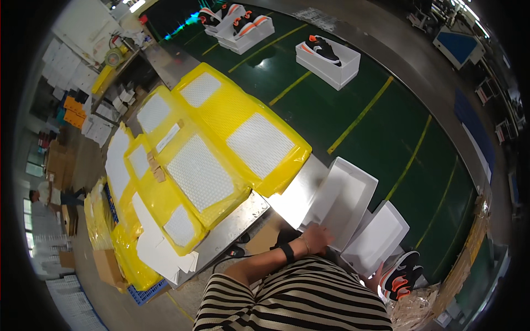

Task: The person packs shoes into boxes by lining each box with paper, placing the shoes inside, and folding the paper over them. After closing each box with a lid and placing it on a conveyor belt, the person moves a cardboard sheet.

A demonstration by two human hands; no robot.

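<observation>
In the head view, the left hand (316, 238) rests with fingers spread on the near edge of an open white box (348, 198) at the worktop (243, 218) end, by the green belt (353, 110). The right hand (376, 278) grips a black-and-orange shoe (403, 274) just beside the box lid (378, 237). Yellow packs (221, 143) lie to the left.

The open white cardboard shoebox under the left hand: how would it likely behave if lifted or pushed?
The open white cardboard shoebox looks empty, so it is probably light and slides easily on the green conveyor belt. Its thin walls likely flex if squeezed. The left hand rests at its near edge; lifted from there, it might tilt.
</observation>
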